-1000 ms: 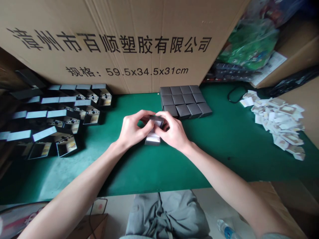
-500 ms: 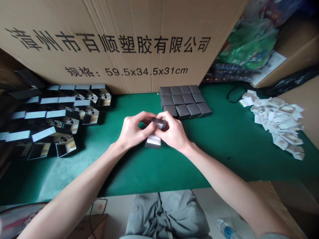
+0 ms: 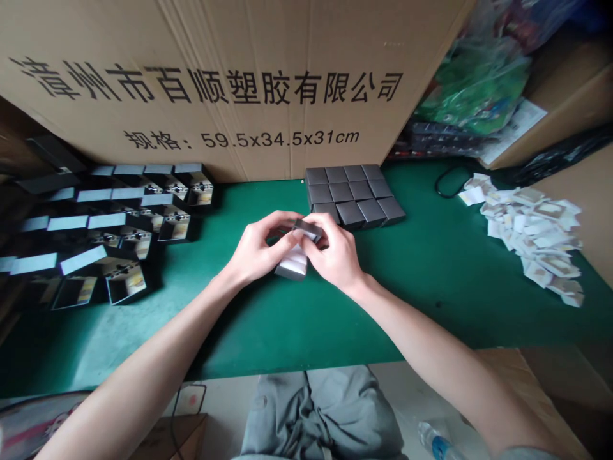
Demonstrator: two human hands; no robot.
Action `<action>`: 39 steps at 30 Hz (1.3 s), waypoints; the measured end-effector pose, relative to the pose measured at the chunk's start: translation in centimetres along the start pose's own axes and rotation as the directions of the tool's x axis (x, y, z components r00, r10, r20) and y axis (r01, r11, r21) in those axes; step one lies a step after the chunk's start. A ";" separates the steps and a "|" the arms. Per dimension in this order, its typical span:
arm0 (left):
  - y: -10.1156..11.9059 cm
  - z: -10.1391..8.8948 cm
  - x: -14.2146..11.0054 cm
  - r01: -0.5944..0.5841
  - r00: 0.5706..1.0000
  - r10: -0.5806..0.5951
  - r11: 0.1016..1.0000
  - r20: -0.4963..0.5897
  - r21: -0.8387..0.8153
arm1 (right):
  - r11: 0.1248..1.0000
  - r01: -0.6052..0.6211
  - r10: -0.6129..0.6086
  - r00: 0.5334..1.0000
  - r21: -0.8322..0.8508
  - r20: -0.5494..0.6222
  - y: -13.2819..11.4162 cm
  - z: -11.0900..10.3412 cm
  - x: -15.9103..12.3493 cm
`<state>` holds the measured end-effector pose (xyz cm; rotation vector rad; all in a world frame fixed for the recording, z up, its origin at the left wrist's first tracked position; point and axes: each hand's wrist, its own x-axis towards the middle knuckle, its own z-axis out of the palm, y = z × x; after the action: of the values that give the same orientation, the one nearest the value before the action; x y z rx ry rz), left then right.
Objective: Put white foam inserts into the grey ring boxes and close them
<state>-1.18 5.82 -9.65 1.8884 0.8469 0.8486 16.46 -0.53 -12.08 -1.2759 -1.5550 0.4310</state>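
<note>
Both hands hold one small black hinged box [image 3: 292, 271] with a white lining, its lid up, over the middle of the green table. My left hand [image 3: 263, 246] grips the lid's left side, thumb on the white inside. From the right, my right hand [image 3: 335, 249] has its fingers wrapped round the lid and its thumb at the front. The fingers hide part of the lid and hinge. Just behind my right hand, closed dark boxes [image 3: 352, 195] stand side by side in a block.
Rows of open black boxes [image 3: 125, 281] stand on the left of the green table [image 3: 297, 338]. At the right lies a heap of white folded pieces [image 3: 531, 230]. A large printed cardboard carton [image 3: 268, 38] rises behind. A plastic bottle [image 3: 435, 441] is below the table edge.
The box has tilted in my hands, and more of its white lining now shows. Its lower end has shifted slightly left and up. Both hands keep their hold.
</note>
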 end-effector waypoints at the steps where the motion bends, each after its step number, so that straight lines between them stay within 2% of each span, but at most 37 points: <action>1: 0.0 0.0 0.1 0.016 1.000 -0.015 1.000 0.019 -0.023 | 1.000 0.001 -0.001 0.999 0.005 -0.037 -0.1 -0.1 0.1; 5: -0.2 -0.1 0.2 0.074 0.990 -0.057 0.989 0.132 -0.131 | 0.999 -0.019 0.023 0.984 0.026 -0.176 -0.1 -0.7 0.5; 8: -0.4 0.0 0.1 0.145 0.974 -0.103 0.969 0.204 -0.203 | 0.999 -0.024 0.028 0.970 0.020 -0.239 0.1 -0.9 0.7; 13: -0.3 0.1 0.2 0.197 0.969 -0.144 0.943 0.203 -0.270 | 0.999 -0.003 0.016 0.968 0.055 -0.249 0.1 -0.9 1.0; 17: -0.4 -0.2 0.3 0.236 0.965 -0.164 0.886 0.206 -0.399 | 0.986 -0.111 0.129 0.981 0.127 -0.142 0.0 -1.1 1.0; 21: -0.8 -0.5 0.3 0.294 0.949 -0.185 0.817 0.257 -0.496 | 0.926 -0.275 0.277 0.960 0.260 0.029 0.1 -1.2 1.2; 24: -1.1 -0.7 0.2 0.306 0.940 -0.167 0.800 0.297 -0.517 | 0.819 -0.390 0.316 0.919 0.420 0.236 0.0 -1.3 1.6; 28: -1.3 -0.7 0.1 0.324 0.917 -0.138 0.805 0.374 -0.498 | 0.637 -0.522 0.277 0.842 0.568 0.463 -0.3 -1.4 1.9; 33: -0.9 -0.7 0.1 0.363 0.894 -0.145 0.789 0.423 -0.496 | 0.568 -0.570 0.246 0.806 0.593 0.538 -0.8 -1.5 1.8; 35: -0.7 -0.7 0.1 0.366 0.896 -0.144 0.777 0.421 -0.512 | 0.582 -0.559 0.227 0.809 0.590 0.542 -0.8 -1.6 1.8; 39: -0.5 -0.8 0.1 0.352 0.909 -0.140 0.763 0.394 -0.542 | 0.663 -0.514 0.240 0.835 0.544 0.496 -0.6 -1.6 1.6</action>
<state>-1.83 6.44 -9.74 1.2562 0.5123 0.5208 17.71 0.11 -10.18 -0.9597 -1.2226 1.4629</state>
